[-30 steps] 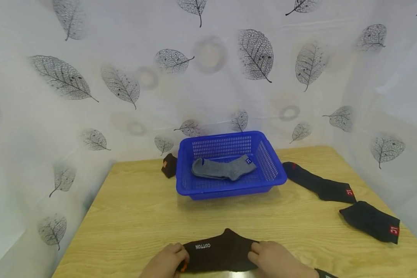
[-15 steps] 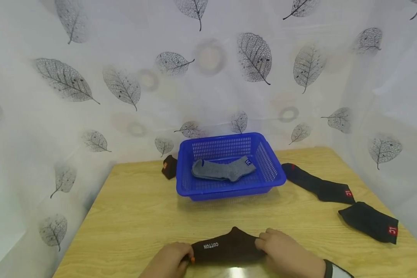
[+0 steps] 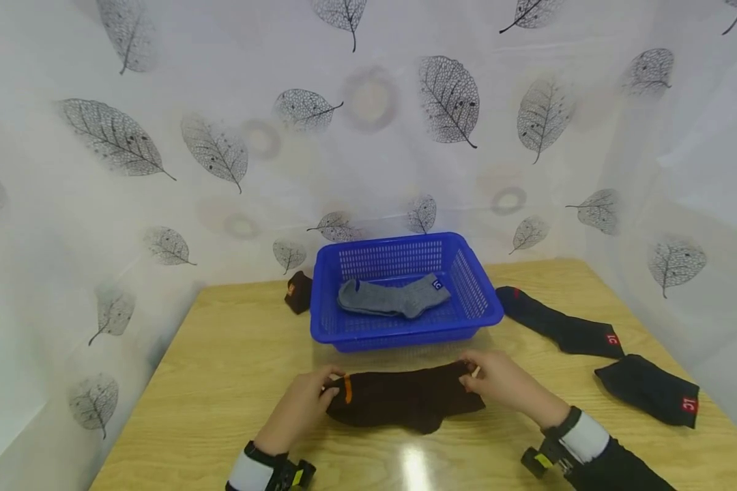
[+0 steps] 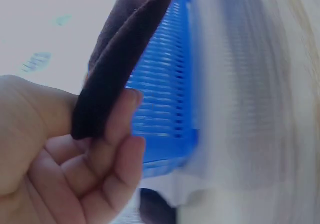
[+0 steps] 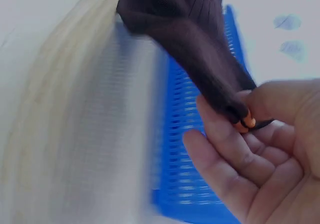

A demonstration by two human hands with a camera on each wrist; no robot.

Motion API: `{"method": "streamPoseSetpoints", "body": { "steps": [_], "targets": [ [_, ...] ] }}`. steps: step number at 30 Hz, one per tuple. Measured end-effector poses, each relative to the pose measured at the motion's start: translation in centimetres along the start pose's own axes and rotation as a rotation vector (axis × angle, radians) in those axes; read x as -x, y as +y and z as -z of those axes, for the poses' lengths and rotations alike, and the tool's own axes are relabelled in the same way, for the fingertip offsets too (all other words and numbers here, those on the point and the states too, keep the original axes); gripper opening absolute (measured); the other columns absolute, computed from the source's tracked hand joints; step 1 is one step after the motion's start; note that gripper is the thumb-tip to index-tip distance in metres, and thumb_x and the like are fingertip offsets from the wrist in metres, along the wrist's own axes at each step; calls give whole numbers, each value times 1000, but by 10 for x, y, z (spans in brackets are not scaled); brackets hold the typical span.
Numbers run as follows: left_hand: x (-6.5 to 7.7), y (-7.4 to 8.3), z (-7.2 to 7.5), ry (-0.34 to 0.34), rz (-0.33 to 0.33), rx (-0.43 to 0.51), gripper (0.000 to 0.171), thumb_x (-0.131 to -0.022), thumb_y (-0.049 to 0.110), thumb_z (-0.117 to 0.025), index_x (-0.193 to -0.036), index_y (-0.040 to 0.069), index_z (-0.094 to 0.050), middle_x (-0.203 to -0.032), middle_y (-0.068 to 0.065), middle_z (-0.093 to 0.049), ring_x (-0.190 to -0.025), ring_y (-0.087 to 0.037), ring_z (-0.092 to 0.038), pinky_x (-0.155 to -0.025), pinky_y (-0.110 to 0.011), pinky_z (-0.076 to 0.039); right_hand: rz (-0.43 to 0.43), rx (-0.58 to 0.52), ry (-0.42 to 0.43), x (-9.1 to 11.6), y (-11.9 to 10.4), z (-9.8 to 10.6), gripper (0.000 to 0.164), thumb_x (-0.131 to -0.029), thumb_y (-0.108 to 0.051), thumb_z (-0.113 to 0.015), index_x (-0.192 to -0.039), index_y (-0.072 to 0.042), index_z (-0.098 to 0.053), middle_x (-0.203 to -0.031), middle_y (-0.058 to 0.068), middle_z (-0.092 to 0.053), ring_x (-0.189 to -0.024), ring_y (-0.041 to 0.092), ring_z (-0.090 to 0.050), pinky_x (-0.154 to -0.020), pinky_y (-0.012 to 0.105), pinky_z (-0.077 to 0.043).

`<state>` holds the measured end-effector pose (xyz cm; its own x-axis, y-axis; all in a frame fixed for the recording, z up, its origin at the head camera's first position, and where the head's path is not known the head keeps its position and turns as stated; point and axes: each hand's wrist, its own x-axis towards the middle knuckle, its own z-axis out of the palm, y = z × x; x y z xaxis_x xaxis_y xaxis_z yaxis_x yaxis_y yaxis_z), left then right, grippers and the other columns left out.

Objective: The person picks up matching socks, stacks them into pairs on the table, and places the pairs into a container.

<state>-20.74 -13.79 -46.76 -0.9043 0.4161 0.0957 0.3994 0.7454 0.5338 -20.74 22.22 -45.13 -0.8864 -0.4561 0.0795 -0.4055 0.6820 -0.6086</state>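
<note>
A dark brown sock (image 3: 402, 399) is stretched sideways between both hands, in front of the basket, its heel bulge hanging toward the near side. My left hand (image 3: 301, 408) pinches the end with the orange stripe. At the opposite end, my right hand (image 3: 505, 383) pinches the sock between thumb and fingers. In the left wrist view the sock (image 4: 120, 58) looks folded in layers, held between thumb and forefinger. The right wrist view shows orange at the end of the sock (image 5: 200, 48) by the fingertips.
Behind the hands stands a blue basket (image 3: 399, 339) with grey socks (image 3: 393, 299) inside. A small brown sock (image 3: 298, 292) lies against its left side. Two black socks, one farther back (image 3: 559, 324) and one nearer (image 3: 647, 390), lie on the wooden table (image 3: 233, 368) at right.
Both hands have carried the brown sock forward from the near edge toward the basket. It has turned over: the COTTON lettering is out of sight and the heel bulge now points toward me.
</note>
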Motion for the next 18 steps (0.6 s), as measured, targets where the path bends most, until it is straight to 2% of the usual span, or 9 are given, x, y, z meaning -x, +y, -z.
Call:
{"method": "streamPoseSetpoints", "body": {
  "steps": [6, 9, 12, 15, 17, 18],
  "targets": [
    [-19, -10, -23, 25, -4, -77, 19, -87, -2, -75, -105, 3, -70, -95, -12, -75, -86, -28, -72, -73, -42, -58, -114, 45, -24, -12, 19, -16, 28, -86, -4, -75, -111, 8, -67, -78, -1, -67, -71, 8, -62, -68, 32, -55],
    [-24, -9, -26, 51, 20, -127, 17, -86, 2, -78, -102, 4, -71, -94, -11, -74, -87, -27, -71, -75, -42, -57, -154, 145, -1, -14, 18, -21, 25, -85, -5, -77, -107, 3, -68, -77, -1, -64, -70, 11, -60, -66, 34, -54],
    [-25, 2, -25, 94, 29, -185, 20, -82, 6, -82, -99, 5, -72, -94, -9, -71, -86, -26, -69, -75, -41, -56, -89, 319, 79, -16, 5, -22, 28, -83, -8, -81, -106, 1, -69, -82, 3, -67, -72, 17, -64, -65, 38, -55],
    [-26, 22, -23, 108, -11, -208, 23, -79, 9, -86, -97, 7, -72, -90, -5, -67, -82, -21, -65, -73, -38, -54, 48, 423, 125, -21, -15, -24, 31, -82, -12, -84, -106, -1, -69, -88, 6, -69, -78, 23, -67, -67, 39, -56],
    [-28, 37, -27, 72, -65, -207, 23, -79, 12, -87, -96, 9, -72, -86, -1, -66, -78, -15, -62, -69, -32, -52, 131, 429, 89, -25, -28, -28, 29, -81, -15, -85, -103, -4, -69, -92, 6, -70, -81, 22, -68, -70, 37, -56],
    [-30, 45, -30, 45, -96, -204, 22, -79, 14, -87, -95, 10, -72, -83, 1, -66, -75, -12, -61, -67, -30, -51, 159, 424, 53, -27, -32, -32, 27, -81, -17, -86, -98, -6, -68, -87, 4, -68, -77, 20, -65, -68, 35, -54]
  ]
}}
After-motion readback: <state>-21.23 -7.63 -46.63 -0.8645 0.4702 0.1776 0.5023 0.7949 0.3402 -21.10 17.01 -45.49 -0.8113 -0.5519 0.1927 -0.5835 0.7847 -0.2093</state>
